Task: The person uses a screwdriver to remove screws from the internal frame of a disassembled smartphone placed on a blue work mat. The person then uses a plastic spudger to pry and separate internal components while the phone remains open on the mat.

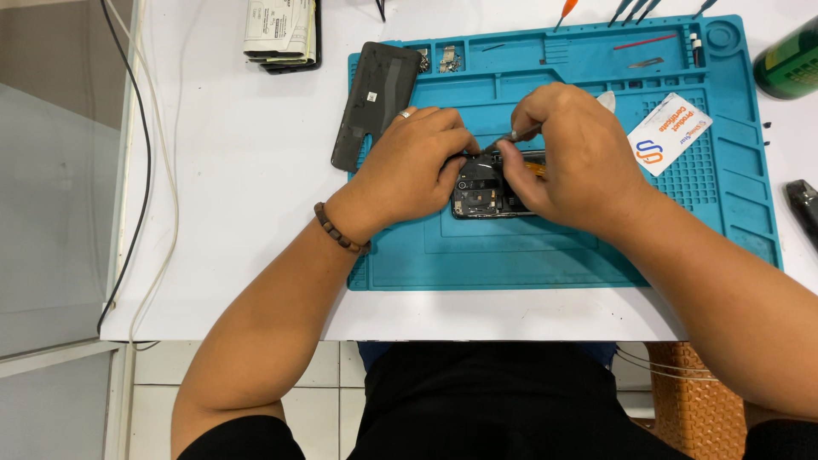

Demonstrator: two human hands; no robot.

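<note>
White counter (247,170) carrying a teal repair mat (545,255) with moulded trays along its far edge and right side. Largest item off the mat's centre: a dark phone back cover (375,102), lying tilted across the mat's far left corner. Centre of mat: an opened phone (486,192), circuit side up, lying lengthwise left to right and largely covered by both hands. Left hand (409,166), with a ring and a bead bracelet (339,230) at the wrist, is curled narrow, fingertips pressing on the phone's far left edge to steady it. Right hand (571,158) is closed round a thin metal tool (515,135), probably tweezers, whose tip meets the board near the phone's far edge; a white pick (607,100) shows just behind the knuckles. Right of the hands: a white card (669,132) on the gridded area. Far trays: small metal parts (447,58).

Good practice, as judged here: keep the steadying fingers off the exposed board, hold the tool low and shallow, and lift small parts straight up so none slips into the phone.
</note>
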